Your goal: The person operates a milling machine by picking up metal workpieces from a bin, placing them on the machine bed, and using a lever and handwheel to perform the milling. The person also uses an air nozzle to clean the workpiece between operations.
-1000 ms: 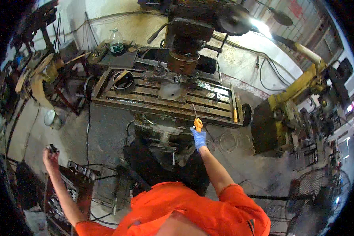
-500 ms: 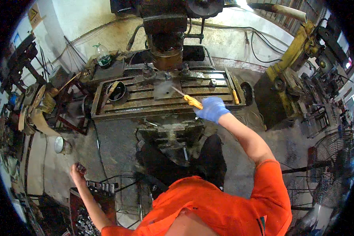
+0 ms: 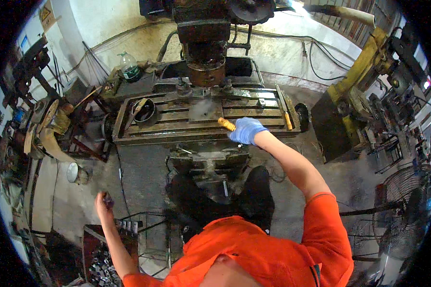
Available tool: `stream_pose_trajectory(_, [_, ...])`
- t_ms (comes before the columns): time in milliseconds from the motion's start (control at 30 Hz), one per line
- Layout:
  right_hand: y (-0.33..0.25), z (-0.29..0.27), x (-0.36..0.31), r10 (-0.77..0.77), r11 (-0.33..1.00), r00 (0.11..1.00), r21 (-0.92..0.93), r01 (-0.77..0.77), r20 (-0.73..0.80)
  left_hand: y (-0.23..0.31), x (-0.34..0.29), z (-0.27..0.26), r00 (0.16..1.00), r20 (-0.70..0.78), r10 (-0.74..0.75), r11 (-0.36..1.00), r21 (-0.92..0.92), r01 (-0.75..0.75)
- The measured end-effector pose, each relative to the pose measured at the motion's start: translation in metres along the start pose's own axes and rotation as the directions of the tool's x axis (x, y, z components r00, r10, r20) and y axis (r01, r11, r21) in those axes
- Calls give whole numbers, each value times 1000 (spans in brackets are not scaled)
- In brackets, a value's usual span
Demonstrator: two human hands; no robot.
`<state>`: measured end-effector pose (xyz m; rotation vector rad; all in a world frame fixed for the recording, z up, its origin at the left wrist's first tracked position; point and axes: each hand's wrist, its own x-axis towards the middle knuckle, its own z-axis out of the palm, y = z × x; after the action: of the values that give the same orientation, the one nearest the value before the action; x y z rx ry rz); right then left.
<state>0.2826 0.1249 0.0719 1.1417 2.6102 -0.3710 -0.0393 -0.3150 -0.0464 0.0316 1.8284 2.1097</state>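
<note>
Right hand [image 3: 246, 131] wraps fingers round the yellow-handled tool [image 3: 223, 122], judged light, stiff, best gripped by its handle [image 3: 229, 126]. Left hand [image 3: 102, 205] curls fingers round a dark piece [image 3: 109, 200], probably hard.

A machine workshop was indicated: at twelve o'clock, a grimy spindle head [image 3: 204, 50] was mounted above a slotted desk [image 3: 172, 117]; a yellow machine [image 3: 355, 69] was stationed at two o'clock, and metal parts [image 3: 103, 268] were heaped at seven.
</note>
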Motion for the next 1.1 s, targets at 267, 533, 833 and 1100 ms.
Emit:
stream_pose_trajectory(267, [-10,8,-60,-310,945,951,99,310,-20,-3,-29,206,871,489,-46,998,53,23])
stream_pose_trajectory(533, [12,41,-79,-314,948,949,-48,316,34,-29,-29,333,629,777,-23,979,145,-143])
stream_pose_trajectory(833, [84,43,-9,-126,655,961,707,266,-244,-31,12,425,358,811,462,160,320,-934])
stream_pose_trajectory(1100, [102,144,43,91,883,974,469,18,-209,-28,8,419,405,827,390,-43,456,-889])
